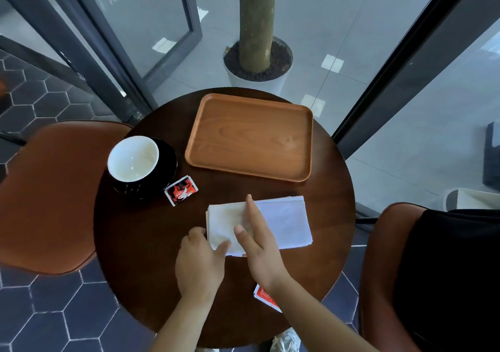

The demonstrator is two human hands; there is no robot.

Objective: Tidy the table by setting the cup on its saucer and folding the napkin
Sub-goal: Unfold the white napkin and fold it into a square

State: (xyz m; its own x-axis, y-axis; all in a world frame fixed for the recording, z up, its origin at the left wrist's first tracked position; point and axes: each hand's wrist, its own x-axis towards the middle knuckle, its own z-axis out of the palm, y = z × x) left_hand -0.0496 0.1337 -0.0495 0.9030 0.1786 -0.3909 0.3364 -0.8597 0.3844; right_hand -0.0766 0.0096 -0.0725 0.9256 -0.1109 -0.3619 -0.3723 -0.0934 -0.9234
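Left hand point(200, 259) pinches the edge of the napkin point(284, 222) and right hand point(259, 243) presses it with straight fingers, just on my side of the tray point(243, 140); cup point(132, 159) already sits on its saucer point(170, 162) left of the tray, so I judge only folding remains.

Two bare forearms are seen, ending in the bare left hand point(198, 262) and right hand point(258, 243). A white laced shoe point(286, 341) is glimpsed at six o'clock.

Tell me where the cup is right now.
In the head view, the cup sits on its black saucer at the round table's left side, left of the wooden tray, behind a red sachet.
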